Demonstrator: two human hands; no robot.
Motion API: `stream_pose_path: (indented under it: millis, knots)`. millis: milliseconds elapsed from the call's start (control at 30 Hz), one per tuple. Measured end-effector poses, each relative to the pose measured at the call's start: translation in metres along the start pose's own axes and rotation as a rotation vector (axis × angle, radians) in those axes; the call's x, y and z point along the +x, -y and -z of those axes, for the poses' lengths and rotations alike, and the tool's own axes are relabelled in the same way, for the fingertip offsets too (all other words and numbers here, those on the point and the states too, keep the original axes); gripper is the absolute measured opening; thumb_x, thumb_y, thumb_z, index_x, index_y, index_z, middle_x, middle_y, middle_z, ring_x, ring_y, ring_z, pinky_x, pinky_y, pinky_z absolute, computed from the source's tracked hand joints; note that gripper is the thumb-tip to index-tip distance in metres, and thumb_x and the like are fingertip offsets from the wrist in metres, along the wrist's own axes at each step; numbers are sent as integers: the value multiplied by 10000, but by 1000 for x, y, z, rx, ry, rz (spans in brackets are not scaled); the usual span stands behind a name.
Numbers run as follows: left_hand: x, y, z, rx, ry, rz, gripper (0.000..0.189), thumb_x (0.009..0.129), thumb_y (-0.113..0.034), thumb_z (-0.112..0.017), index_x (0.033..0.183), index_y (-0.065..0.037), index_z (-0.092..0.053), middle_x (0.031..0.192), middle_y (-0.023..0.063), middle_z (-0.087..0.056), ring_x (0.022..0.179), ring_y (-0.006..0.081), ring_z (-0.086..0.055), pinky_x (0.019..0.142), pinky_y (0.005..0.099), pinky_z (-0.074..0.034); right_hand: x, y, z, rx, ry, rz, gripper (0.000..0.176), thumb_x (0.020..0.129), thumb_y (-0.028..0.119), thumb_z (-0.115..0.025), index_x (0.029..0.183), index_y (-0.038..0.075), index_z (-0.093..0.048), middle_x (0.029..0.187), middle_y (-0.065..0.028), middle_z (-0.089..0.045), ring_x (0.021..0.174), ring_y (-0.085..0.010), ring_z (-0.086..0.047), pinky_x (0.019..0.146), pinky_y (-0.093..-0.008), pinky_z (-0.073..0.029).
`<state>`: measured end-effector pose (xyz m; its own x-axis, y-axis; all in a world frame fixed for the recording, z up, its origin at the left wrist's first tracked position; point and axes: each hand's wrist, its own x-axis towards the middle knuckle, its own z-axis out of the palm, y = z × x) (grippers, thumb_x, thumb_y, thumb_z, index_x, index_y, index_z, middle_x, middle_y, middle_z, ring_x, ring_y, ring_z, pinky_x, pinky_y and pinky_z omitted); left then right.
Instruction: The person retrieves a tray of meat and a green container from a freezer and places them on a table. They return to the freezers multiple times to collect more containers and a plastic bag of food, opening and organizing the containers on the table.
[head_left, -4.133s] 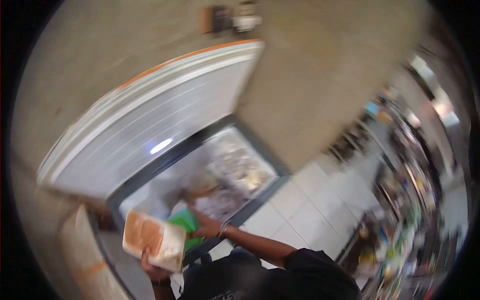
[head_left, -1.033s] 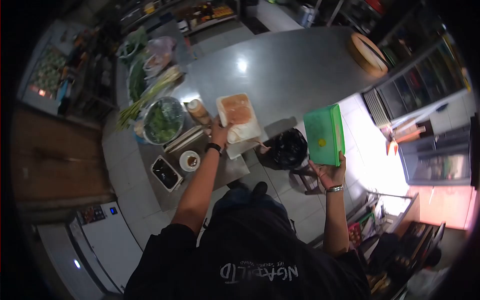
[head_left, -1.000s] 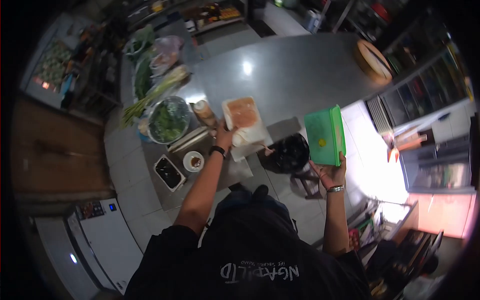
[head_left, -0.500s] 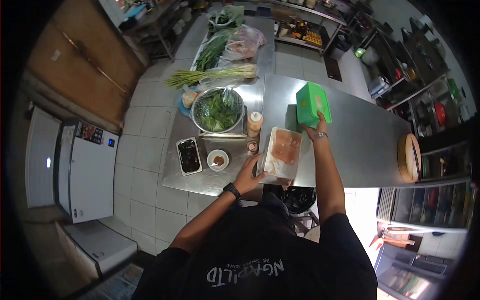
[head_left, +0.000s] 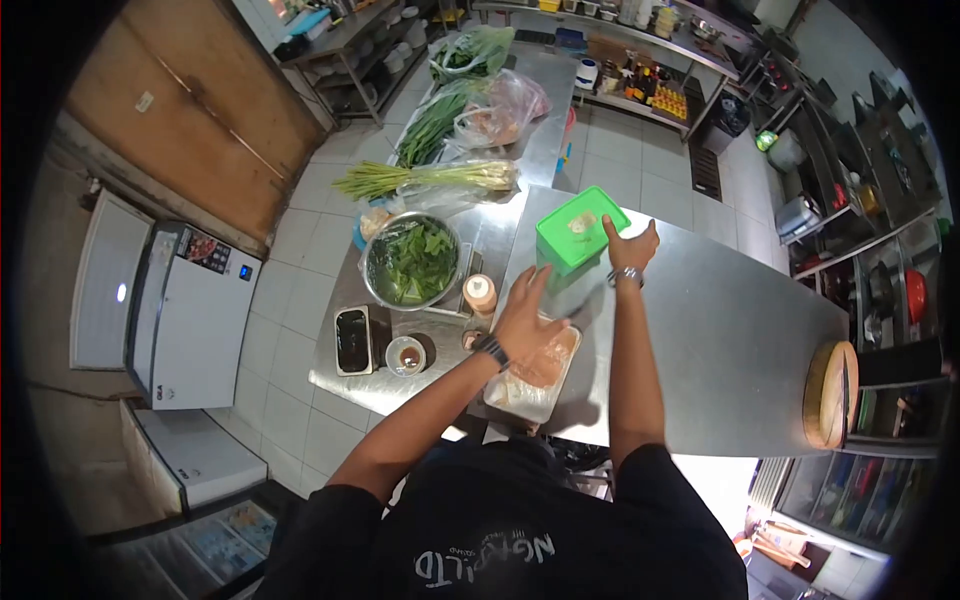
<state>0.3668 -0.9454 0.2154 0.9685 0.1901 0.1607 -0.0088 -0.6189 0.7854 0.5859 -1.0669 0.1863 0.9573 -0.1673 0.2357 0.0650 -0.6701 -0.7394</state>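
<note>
Green lidded container (head_left: 578, 230): stands on the steel table (head_left: 720, 330), near its far edge, with a pale label or mark on the lid. Clear tray of pale meat (head_left: 533, 378): lies on the same table at the near edge, close to the container. Adjoining steel counter (head_left: 345, 375), to the left: steel bowl of leafy greens (head_left: 410, 262), orange-capped sauce bottle (head_left: 480, 293), black rectangular dish (head_left: 352, 340), small round sauce dish (head_left: 407, 355); beyond these, long pale-green stalks (head_left: 430, 178), bundled greens and filled plastic bags (head_left: 498, 102). Round wooden chopping block (head_left: 828, 395): far right end of the table. Room: pale tiled floor, white chest freezer (head_left: 175, 315) at left, wooden panel (head_left: 190, 105) behind it, metal shelving with bottles and pots along the back and right. Right hand (head_left: 632, 246): arm reaches forward, wristband on; index finger laid on the container's lid, thumb spread away, fingers loose and gripping nothing. Left hand (head_left: 525, 318): watch at the wrist, palm down above the far end of the tray, fingers straight and spread toward the container, holding nothing. Not determinable: whether the left palm touches the tray, which it partly covers; contents of the container; contents of the bags. Fisheye edges cut off the shelving, and the person's dark shirt hides the table's near edge.
</note>
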Motion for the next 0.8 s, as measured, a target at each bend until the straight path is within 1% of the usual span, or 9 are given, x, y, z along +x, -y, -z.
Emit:
stream_pose_path:
  millis: [100,200,233,367,433,467,533,600,800]
  knots:
    - [62,4,-22,237,-58,7,1150,625,-372,-822,1465,-44,-109,1452,318,-155,1349,499,-152,1114,500,-212,67,-21,-34,-313,477,48,972,560,645,-771,1167,-84,-556,1063,-237,-643,935,-356,-641,799,-385,-526]
    - [95,25,-31,243,-84,222,1318,532,-402,-868,1464,-25,-16,1477,311,-95,1365,503,-88,1136,501,-153,98,-29,-55,-523,729,175,776,572,626,-777,982,-26,-675,1012,-201,-667,910,-327,-654,795,-390,-524]
    - [99,40,-37,277,-58,205,1402,490,-427,-884,1444,22,41,1486,309,-49,1380,469,-73,1147,495,-105,93,-28,-52,-476,628,212,667,583,605,-783,852,0,-704,918,-187,-683,854,-304,-668,774,-384,-525]
    - [84,86,-49,13,-20,228,1411,497,-472,-882,1420,62,41,1480,276,-75,1387,393,-116,1149,460,-113,93,-26,-52,-551,661,341,682,565,640,-771,820,11,-699,862,-170,-687,803,-280,-674,730,-362,-534]
    - [78,88,-68,-153,-38,272,1372,494,-500,-880,1409,59,-25,1442,241,-176,1348,351,-228,1130,410,-194,81,-37,-64,-459,607,254,900,529,733,-718,1022,-17,-652,1151,-195,-609,1087,-289,-580,899,-411,-477]
    - [81,58,-62,-433,-6,290,1375,489,-519,-875,1410,52,-29,1423,247,-219,1333,341,-263,1124,388,-217,90,-36,-77,-598,823,283,984,543,728,-715,1149,-35,-584,1259,-204,-539,1173,-316,-516,966,-414,-434]
    - [91,115,-78,393,-191,84,1336,527,-388,-901,1413,41,3,1412,239,-254,1314,304,-296,1113,386,-238,80,-23,-54,-492,734,179,806,557,502,-849,1179,53,-602,1222,-145,-592,1150,-265,-559,977,-362,-446]
    - [95,115,-85,-168,-183,34,1225,543,-364,-892,1376,45,-92,1363,215,-317,1265,301,-349,1081,398,-279,75,-3,-18,-394,756,59,747,560,408,-880,1170,71,-611,1180,-115,-624,1119,-245,-585,944,-341,-472]
    - [90,112,-99,84,-212,79,966,569,-145,-860,1266,15,-211,1240,187,-433,1110,312,-480,987,401,-363,76,21,-14,-446,796,102,618,548,353,-896,1036,51,-668,1090,-125,-660,1034,-274,-625,878,-337,-510]
